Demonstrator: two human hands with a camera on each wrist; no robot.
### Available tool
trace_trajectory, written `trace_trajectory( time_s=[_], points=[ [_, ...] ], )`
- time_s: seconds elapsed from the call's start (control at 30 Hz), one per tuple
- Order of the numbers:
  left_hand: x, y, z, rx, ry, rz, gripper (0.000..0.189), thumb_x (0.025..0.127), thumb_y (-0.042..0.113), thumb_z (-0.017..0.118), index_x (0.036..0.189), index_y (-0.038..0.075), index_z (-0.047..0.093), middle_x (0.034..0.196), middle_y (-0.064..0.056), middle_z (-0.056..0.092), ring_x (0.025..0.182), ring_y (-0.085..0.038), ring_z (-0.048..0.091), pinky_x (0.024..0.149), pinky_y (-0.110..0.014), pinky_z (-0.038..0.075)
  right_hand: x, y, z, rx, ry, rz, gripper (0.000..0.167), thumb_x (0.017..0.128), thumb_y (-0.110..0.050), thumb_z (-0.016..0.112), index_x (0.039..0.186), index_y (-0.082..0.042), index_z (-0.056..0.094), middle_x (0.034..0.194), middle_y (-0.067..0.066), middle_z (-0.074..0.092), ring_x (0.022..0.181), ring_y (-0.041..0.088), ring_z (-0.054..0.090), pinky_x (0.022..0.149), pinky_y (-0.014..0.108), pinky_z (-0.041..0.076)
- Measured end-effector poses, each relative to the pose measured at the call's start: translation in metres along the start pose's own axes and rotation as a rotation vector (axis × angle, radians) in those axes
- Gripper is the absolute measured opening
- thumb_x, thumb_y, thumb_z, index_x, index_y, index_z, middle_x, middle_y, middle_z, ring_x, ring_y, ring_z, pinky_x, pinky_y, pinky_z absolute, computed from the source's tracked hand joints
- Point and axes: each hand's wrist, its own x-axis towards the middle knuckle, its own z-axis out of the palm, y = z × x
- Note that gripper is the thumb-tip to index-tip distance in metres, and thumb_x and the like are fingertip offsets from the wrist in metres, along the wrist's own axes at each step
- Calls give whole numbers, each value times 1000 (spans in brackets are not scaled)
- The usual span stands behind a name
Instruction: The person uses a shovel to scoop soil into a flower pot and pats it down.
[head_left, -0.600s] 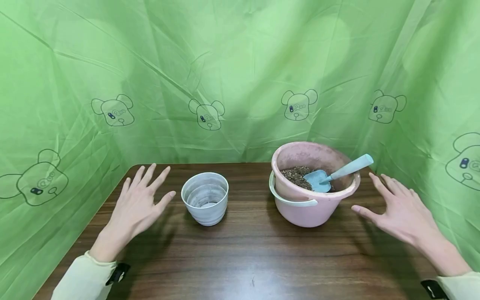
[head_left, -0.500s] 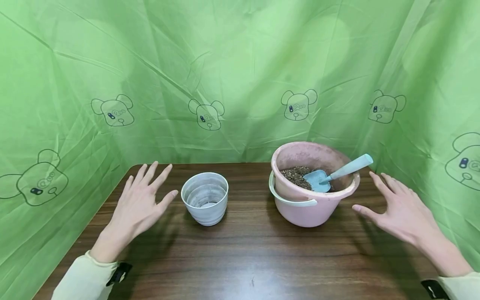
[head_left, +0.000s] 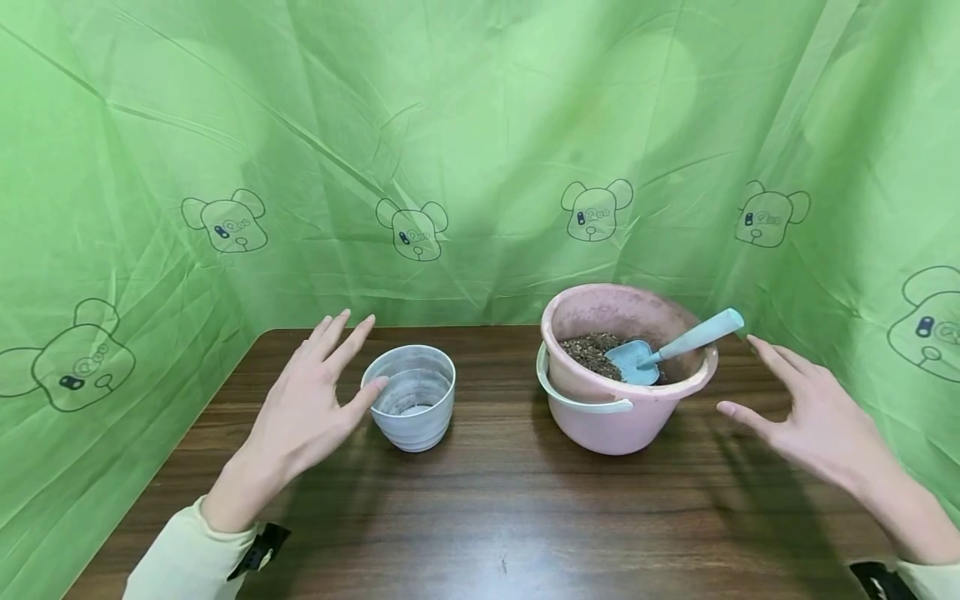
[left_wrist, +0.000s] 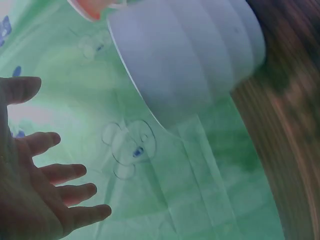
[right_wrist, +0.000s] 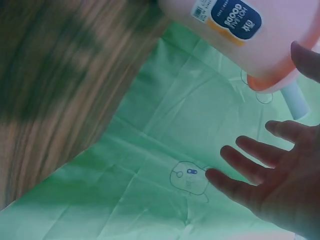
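A ribbed whitish-grey flower pot (head_left: 416, 429) stands upright on the table, with nothing in it but grey marks on its inner wall. My left hand (head_left: 311, 408) hovers at its left side, fingers spread, the thumb overlapping the rim in the head view. To the right stands a pink bucket (head_left: 611, 425) with a pale handle hanging at its front. Dark soil (head_left: 590, 354) lies inside, and a light blue hand trowel (head_left: 637, 362) rests on it, its grip leaning over the right rim. My right hand (head_left: 821, 421) is held to the right of the bucket, fingers extended, holding nothing.
The dark wooden table (head_left: 480, 517) carries both vessels toward its back edge. A green cloth (head_left: 480, 150) printed with bear heads encloses the back and both sides. The right wrist view shows a label (right_wrist: 234, 19) on the bucket's side.
My left hand has moved right and a little farther forward, up to the flower pot. The right hand has shifted slightly right, away from the bucket. Pot, bucket and trowel stay put.
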Motion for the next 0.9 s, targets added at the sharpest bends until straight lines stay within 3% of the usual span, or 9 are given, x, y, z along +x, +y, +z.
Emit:
trace_trajectory(
  time_s=[0.1,0.2,0.3,0.4,0.5,0.53,0.6,0.77,0.9],
  points=[
    [2,10,2,-43,11,3,77,100,51,67,167,29,35,173,-6,25,157,-37,21,120,-66,26,1,-2,-5,50,18,3,100,90,-42,84,168,-14,29,158,33,41,134,65,40,99,85,28],
    [3,22,6,-87,20,6,77,100,53,68,166,32,35,172,-2,27,157,-33,24,117,-67,32,2,-5,-9,82,38,18,95,91,-38,84,167,-14,33,153,31,48,123,64,51,92,81,38],
    [5,35,9,-145,19,15,77,99,53,68,166,36,33,172,1,27,156,-31,28,116,-66,35,5,-8,-14,112,59,31,91,90,-35,86,165,-15,38,148,29,55,107,60,62,80,60,54],
    [7,48,12,-218,8,22,78,99,53,69,166,41,31,172,4,26,154,-29,32,117,-64,35,8,-10,-18,170,76,42,88,90,-32,87,164,-16,41,145,27,58,94,25,74,73,25,55],
    [9,61,17,-299,-4,31,79,98,53,70,165,43,30,171,7,27,153,-27,33,119,-62,33,11,-12,-21,231,94,52,85,90,-28,87,163,-16,43,144,28,59,88,-12,62,67,5,47],
    [10,65,19,-324,-6,32,78,98,53,70,165,43,31,170,9,28,153,-26,34,119,-61,33,11,-13,-21,248,98,58,85,91,-28,86,163,-17,43,143,28,59,88,-19,56,67,4,47],
    [12,72,23,-371,-8,38,77,98,52,71,164,43,32,169,10,29,153,-23,33,121,-59,31,12,-14,-22,270,103,66,83,92,-28,86,163,-18,44,144,24,60,87,-22,55,66,6,49],
    [19,90,36,-503,-13,65,76,98,50,71,164,36,36,167,10,34,154,-15,30,124,-50,27,18,-19,-22,315,119,75,80,92,-27,86,161,-21,47,140,-11,64,85,-17,62,66,9,52],
    [25,103,48,-604,-20,67,77,98,47,73,164,31,38,166,8,37,153,-12,30,125,-43,27,23,-22,-21,360,137,71,77,92,-23,86,159,-22,50,135,-23,60,84,-15,65,64,11,54]
  ],
)
